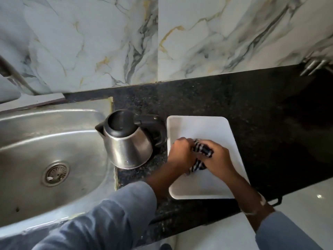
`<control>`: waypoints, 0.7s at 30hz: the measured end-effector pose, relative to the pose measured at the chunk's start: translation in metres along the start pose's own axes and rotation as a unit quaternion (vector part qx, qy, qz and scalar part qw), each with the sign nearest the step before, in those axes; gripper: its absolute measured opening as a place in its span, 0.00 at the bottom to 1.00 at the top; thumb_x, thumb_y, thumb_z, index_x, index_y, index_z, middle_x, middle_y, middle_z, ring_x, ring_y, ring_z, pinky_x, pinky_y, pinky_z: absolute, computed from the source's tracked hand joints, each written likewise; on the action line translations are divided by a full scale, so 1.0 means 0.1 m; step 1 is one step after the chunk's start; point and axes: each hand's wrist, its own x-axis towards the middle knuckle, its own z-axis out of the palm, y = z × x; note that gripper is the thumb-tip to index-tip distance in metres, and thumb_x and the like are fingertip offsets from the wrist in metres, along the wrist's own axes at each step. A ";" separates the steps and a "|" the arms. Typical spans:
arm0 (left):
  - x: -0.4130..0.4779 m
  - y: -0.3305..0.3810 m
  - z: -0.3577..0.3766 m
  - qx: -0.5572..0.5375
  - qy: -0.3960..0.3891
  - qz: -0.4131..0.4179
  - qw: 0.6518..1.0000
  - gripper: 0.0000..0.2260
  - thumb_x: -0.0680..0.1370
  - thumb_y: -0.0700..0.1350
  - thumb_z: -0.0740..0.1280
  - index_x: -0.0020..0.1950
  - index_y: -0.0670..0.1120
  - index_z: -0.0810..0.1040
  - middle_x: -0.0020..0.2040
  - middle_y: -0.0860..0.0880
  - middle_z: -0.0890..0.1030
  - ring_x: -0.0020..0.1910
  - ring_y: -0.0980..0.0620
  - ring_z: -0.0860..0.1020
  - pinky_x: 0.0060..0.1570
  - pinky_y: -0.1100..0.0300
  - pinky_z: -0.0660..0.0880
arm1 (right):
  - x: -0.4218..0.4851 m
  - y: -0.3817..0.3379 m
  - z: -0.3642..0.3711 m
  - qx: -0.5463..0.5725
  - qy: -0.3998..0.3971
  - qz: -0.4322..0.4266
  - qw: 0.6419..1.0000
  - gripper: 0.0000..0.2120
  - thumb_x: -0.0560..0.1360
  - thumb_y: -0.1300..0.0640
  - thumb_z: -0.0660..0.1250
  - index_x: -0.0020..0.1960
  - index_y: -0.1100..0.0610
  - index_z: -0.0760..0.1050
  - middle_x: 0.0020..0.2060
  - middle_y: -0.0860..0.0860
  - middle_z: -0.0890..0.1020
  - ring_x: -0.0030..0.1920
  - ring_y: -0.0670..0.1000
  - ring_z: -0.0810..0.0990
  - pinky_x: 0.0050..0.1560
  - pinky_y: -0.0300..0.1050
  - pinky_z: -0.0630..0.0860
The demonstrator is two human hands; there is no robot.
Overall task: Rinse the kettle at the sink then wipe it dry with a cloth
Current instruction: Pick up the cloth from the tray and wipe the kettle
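Note:
A steel kettle (128, 147) with a black lid and handle stands upright on the counter, at the right rim of the steel sink (36, 141), its spout toward the basin. Right of it lies a white tray (201, 127). Over the tray, my left hand (182, 154) and my right hand (218, 157) both grip a bunched black-and-white striped cloth (202, 150). Part of the cloth is hidden between my hands. Neither hand touches the kettle.
The black speckled counter (252, 105) runs right to a metal fitting (315, 66) at the marble wall. The sink drain (55, 174) sits in the basin. The counter's front edge drops to a pale floor (306, 204) at lower right.

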 end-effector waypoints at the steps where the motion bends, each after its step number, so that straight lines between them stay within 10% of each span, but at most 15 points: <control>1: -0.10 -0.01 -0.14 -0.046 0.052 0.026 0.997 0.12 0.66 0.43 0.68 0.48 0.46 0.82 0.46 0.42 0.85 0.45 0.47 0.81 0.46 0.58 0.75 | -0.06 -0.08 -0.03 0.044 0.022 -0.016 0.999 0.20 0.71 0.61 0.78 0.60 0.47 0.82 0.54 0.45 0.87 0.58 0.49 0.84 0.63 0.49 0.80; 5: -0.53 -0.16 -0.79 -0.140 0.166 0.089 0.972 0.16 0.66 0.37 0.68 0.52 0.49 0.81 0.48 0.48 0.85 0.46 0.54 0.81 0.48 0.64 0.77 | -0.42 -0.70 0.04 0.172 0.060 -0.082 0.980 0.21 0.70 0.48 0.77 0.61 0.37 0.77 0.56 0.31 0.83 0.58 0.38 0.82 0.55 0.29 0.78; 11: -0.85 -0.66 -1.79 -0.120 0.102 0.082 0.984 0.14 0.70 0.34 0.64 0.54 0.44 0.75 0.46 0.49 0.84 0.45 0.50 0.82 0.46 0.53 0.80 | -0.60 -1.52 0.80 0.218 0.167 -0.105 0.956 0.20 0.71 0.56 0.79 0.61 0.54 0.80 0.56 0.49 0.85 0.57 0.45 0.82 0.57 0.52 0.83; 15: -0.63 -0.95 -2.24 -0.012 0.124 0.140 0.982 0.14 0.69 0.33 0.61 0.50 0.41 0.81 0.46 0.44 0.85 0.46 0.45 0.83 0.48 0.54 0.78 | -0.70 -1.84 1.33 0.212 0.212 -0.070 0.951 0.22 0.81 0.56 0.65 0.74 0.58 0.70 0.74 0.58 0.74 0.74 0.56 0.72 0.75 0.55 0.70; 21: -0.11 -1.28 -2.41 0.049 -0.102 0.084 0.990 0.18 0.77 0.45 0.66 0.67 0.55 0.75 0.66 0.48 0.79 0.63 0.50 0.77 0.62 0.65 0.69 | -0.84 -1.91 1.90 0.257 0.280 0.066 0.923 0.24 0.80 0.65 0.52 0.76 0.70 0.63 0.77 0.68 0.65 0.78 0.64 0.64 0.80 0.54 0.60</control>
